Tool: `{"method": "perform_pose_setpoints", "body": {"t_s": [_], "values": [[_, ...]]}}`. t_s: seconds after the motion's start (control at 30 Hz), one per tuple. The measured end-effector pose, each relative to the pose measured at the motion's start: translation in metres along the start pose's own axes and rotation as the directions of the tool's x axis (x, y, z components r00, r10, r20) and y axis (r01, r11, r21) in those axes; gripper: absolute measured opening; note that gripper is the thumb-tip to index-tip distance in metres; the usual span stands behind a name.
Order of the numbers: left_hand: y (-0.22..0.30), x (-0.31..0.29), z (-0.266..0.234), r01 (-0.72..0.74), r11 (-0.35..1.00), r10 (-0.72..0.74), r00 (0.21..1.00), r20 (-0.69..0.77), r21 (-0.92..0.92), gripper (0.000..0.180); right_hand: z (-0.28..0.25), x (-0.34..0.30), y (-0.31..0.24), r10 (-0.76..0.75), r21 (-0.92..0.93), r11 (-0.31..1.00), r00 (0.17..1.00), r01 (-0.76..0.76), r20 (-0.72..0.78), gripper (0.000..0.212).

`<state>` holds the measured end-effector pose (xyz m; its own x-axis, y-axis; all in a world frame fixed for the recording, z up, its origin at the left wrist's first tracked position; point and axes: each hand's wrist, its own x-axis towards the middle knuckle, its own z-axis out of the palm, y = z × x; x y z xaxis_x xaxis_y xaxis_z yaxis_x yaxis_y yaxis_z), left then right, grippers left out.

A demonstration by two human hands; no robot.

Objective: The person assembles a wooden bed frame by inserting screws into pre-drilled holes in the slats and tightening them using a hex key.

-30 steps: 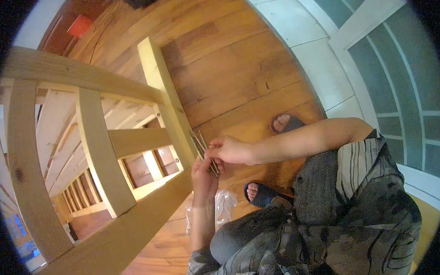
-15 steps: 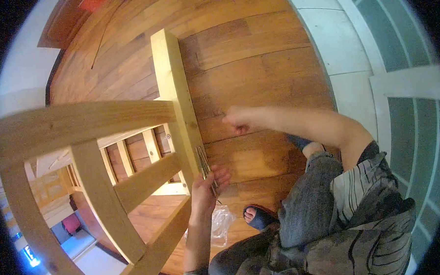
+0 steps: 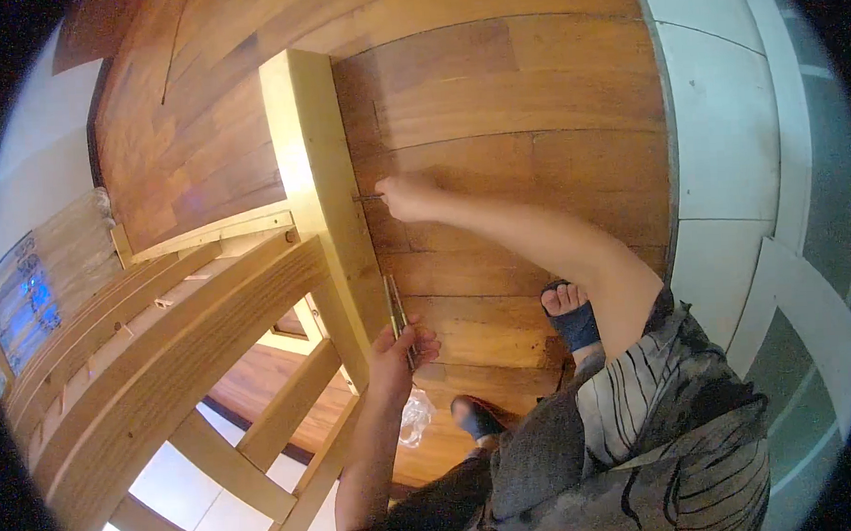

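A thick pale wooden post [image 3: 319, 166] is joined to a slatted wooden frame [image 3: 192, 352] on my left. My right hand [image 3: 407, 200] is closed in a pinch on a thin dark bolt [image 3: 368, 198], whose far end meets the post's right side. Whether the tip sits inside a hole I cannot tell. Lower down, beside the same post, my left hand [image 3: 392, 357] lies palm up with several long metal bolts [image 3: 395, 309] held under the thumb. Their ends stick out past the fingers toward the post.
A crumpled clear plastic bag [image 3: 416, 418] lies on the wooden floor [image 3: 531, 81] below my left hand. My sandalled feet [image 3: 570, 316] are close by. White tiles [image 3: 719, 129] border the floor at right. A plastic-wrapped package [image 3: 42, 282] stands at far left.
My right hand has moved left and up to the post, bringing a bolt against its side. The left hand keeps hold of its bolts. The view has shifted, showing more of the frame's rails.
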<state>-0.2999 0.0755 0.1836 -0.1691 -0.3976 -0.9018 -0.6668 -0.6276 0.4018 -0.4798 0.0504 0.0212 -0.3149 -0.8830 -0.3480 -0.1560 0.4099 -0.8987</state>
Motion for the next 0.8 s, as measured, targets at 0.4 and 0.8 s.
{"method": "perform_pose_setpoints", "body": {"t_s": [0.4,0.8], "values": [[0.004,0.036,0.043,-0.018,1.0,0.02,0.996,0.092,-0.025,0.019,0.001,0.022,0.002,0.103,0.113,0.988,0.994,-0.106,0.033,0.011],[-0.031,0.111,0.036,-0.065,0.925,0.018,0.992,-0.126,-0.375,0.013,0.027,0.018,0.014,-0.426,-0.331,0.879,0.876,0.342,-0.226,0.02]]}}
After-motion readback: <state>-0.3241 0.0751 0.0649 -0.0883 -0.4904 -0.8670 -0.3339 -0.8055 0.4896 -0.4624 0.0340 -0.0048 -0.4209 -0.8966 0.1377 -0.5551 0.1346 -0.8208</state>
